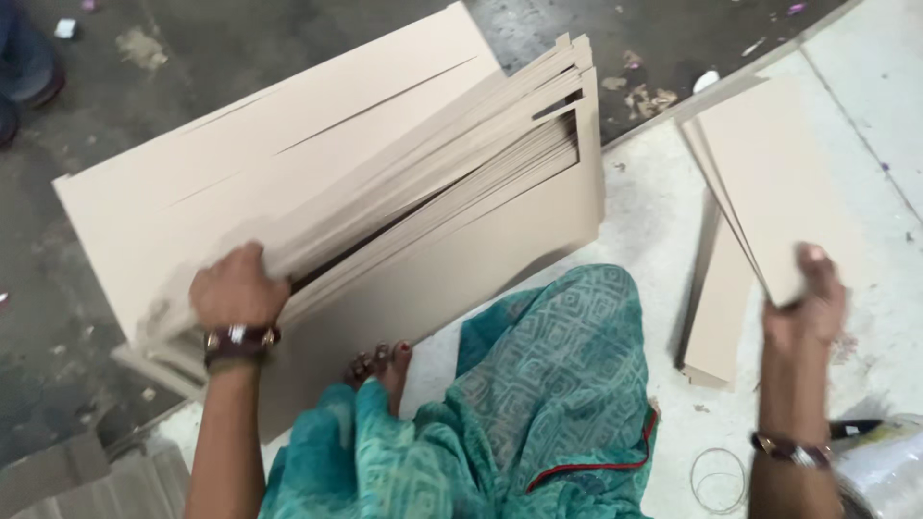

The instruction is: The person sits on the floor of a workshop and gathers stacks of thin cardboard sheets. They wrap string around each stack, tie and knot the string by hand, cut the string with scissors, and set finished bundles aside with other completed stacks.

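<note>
Head view looks down on a person seated on a pale floor (865,106), with two lots of tan cardboard before them. Left hand (236,288) is clenched on the near-left corner of a thick stack of slotted cardboard sheets (404,183); its fingers curl over the fanned edges, so the stack lies directly under and beyond that hand, its long axis running from near-left up to far-right. Right hand (812,308) is closed around the near end of a thin cardboard strip (769,183), pinched between thumb and fingers and lifted; the strip stretches away from the hand toward the top of the frame. Just left of and below it, a small pile of like strips (716,308) rests on the floor, nearer the right hand than the left. The sheets are plain and matte, with long narrow slots cut into them, edges slightly splayed. Teal patterned cloth (548,384) covers the person's lap between the hands, and each wrist wears a bangle.
</note>
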Demonstrator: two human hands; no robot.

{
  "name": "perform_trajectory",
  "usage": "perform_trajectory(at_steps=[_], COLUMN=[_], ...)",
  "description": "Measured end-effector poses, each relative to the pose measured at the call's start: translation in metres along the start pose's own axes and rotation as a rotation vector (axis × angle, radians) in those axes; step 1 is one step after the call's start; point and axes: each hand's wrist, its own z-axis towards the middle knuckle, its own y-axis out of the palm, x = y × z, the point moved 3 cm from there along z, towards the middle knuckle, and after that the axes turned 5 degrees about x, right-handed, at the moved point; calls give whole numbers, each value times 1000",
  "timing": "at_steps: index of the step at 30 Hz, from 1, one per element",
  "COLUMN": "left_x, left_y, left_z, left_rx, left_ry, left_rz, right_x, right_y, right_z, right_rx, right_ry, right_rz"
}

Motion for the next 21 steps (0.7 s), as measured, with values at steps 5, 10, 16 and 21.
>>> perform_trajectory(at_steps=[5, 10, 16, 21], left_x=[18, 32, 15, -24], left_y=[-47, -72, -77, -102], left_z=[-68, -114, -117, -89], left_rx=[222, 201, 34, -61], left_ry=[86, 128, 247, 245], left_rz=[-45, -54, -107, 183], right_x=[133, 162, 90, 106], right_y=[-30, -43, 35, 94], right_z=[63, 31, 2, -25], right_rx=[73, -25, -559, -333], right_ry=[287, 573, -299, -541], right_rz=[114, -988, -628, -498])
